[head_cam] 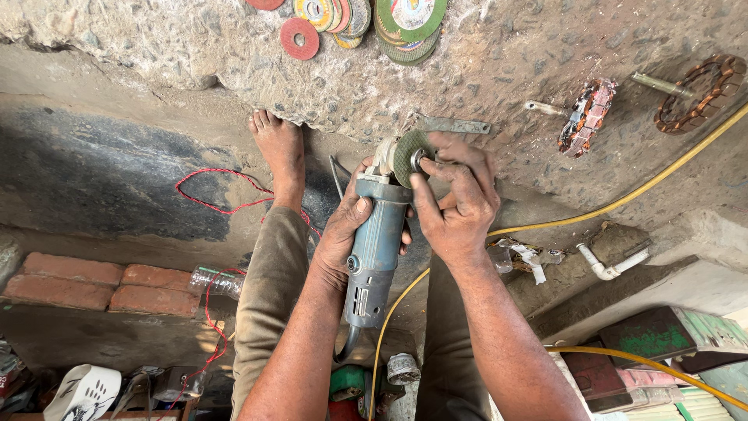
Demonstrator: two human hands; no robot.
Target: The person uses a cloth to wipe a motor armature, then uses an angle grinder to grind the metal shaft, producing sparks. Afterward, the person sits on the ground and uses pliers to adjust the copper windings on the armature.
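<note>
At the head of the grinder, I see my right hand (460,204) with thumb and fingertips (427,173) pinched around the hub of the green grinding disc (408,156), the other fingers curled behind it. My left hand (343,234) is wrapped tight round the blue angle grinder (374,253), thumb on the near side and fingers hidden on the far side of the barrel. The tool sits upright between my knees, disc end pointing away from me toward the rough concrete slab (506,62).

I judge the grinder as heavy and rigid, its painted body a little slick with dust, so the barrel just below the gear head looks the soundest place to grip. The disc seems thin, stiff and brittle at the rim; I would hold it near the centre.

Just beyond the disc lies a flat metal spanner (456,125). Farther out are a stack of spare discs (409,23), two copper-wound motor parts (588,117), a yellow hose (623,201), red wire (210,204) and my bare foot (279,152).
</note>
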